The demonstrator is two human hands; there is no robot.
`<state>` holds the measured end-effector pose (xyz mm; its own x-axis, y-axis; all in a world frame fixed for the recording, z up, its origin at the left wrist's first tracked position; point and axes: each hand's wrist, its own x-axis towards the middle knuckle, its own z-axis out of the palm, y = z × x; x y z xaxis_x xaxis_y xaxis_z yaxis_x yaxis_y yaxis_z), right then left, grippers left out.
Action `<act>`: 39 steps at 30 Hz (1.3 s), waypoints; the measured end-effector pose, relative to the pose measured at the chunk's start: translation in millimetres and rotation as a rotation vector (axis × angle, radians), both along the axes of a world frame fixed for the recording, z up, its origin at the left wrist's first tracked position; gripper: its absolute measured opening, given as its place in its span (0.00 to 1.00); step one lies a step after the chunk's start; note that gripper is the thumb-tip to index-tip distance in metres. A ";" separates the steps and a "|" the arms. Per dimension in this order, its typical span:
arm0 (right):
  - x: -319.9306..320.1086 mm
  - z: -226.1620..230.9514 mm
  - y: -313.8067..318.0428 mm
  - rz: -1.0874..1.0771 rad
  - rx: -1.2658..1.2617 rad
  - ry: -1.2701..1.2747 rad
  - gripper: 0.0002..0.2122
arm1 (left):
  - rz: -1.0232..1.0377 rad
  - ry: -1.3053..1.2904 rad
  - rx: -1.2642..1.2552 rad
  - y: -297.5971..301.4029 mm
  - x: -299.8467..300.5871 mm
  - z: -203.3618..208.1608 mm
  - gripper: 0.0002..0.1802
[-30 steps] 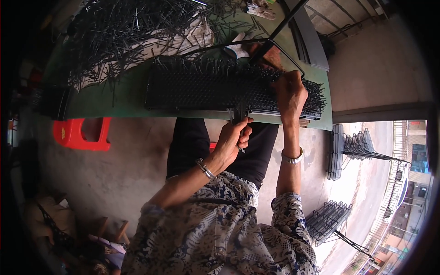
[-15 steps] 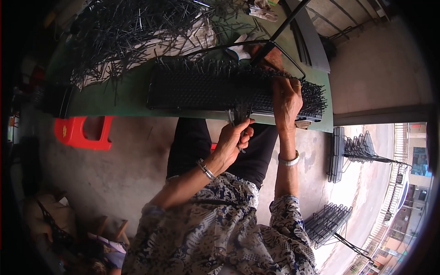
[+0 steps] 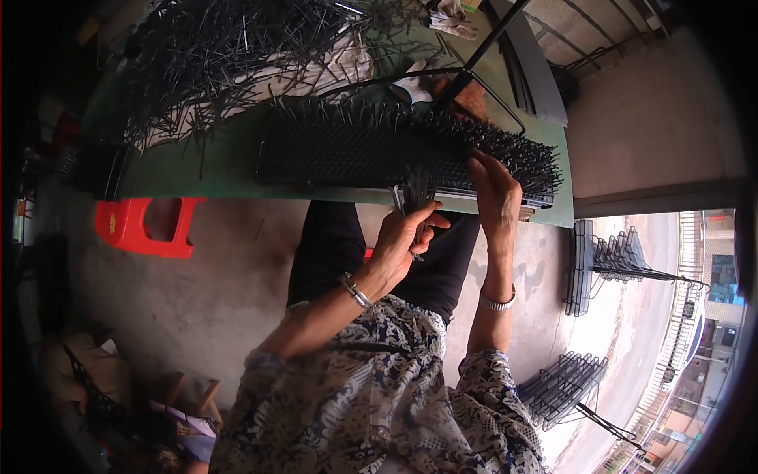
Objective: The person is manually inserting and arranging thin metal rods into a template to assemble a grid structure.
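A long black perforated block lies along the near edge of the green table. Thin black strips stick up from its far side and crowd its right end. My left hand is closed around a bundle of similar black strips, held upright just in front of the block's near edge. Over the right part of the block is my right hand, its fingertips pinched together beside the standing strips. Whatever those fingertips hold, if anything, is too small to make out.
A big tangled heap of black strips covers the table's far left, partly on pale cloth. A black metal frame rises behind the block. White gloves lie nearby. A red stool stands left below the table.
My right hand has drawn back toward me from the far rows of strips, and its fingers have come lower. The left hand keeps its bundle nearly in place, with a finger stretched out.
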<state>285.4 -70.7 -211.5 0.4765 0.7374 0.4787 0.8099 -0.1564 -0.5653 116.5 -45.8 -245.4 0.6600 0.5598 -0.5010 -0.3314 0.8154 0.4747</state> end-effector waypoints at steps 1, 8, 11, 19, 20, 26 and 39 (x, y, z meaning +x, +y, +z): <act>-6.8 6.2 -5.3 0.096 -0.117 0.333 0.13 | -0.004 -0.003 0.000 -1.3 0.3 0.6 0.12; -9.6 2.6 -11.7 0.356 -0.211 0.915 0.06 | -0.084 0.051 0.092 -6.9 -1.2 9.7 0.15; -9.9 5.2 -10.9 0.323 -0.233 0.975 0.05 | -0.081 0.052 0.100 -5.4 -3.1 10.3 0.16; -5.9 12.3 -10.3 0.383 -0.342 0.942 0.06 | -0.097 0.114 0.150 -5.4 0.2 -0.4 0.15; -5.0 13.1 -10.4 0.378 -0.352 0.945 0.06 | -0.108 0.118 0.173 -4.5 0.0 -0.5 0.16; -5.0 18.0 -9.6 0.368 -0.369 0.941 0.05 | -0.115 0.117 0.158 -3.9 1.6 0.2 0.20; 5.9 5.5 -8.5 -0.049 0.215 0.227 0.02 | -0.079 -0.099 -0.131 0.1 14.3 -31.5 0.16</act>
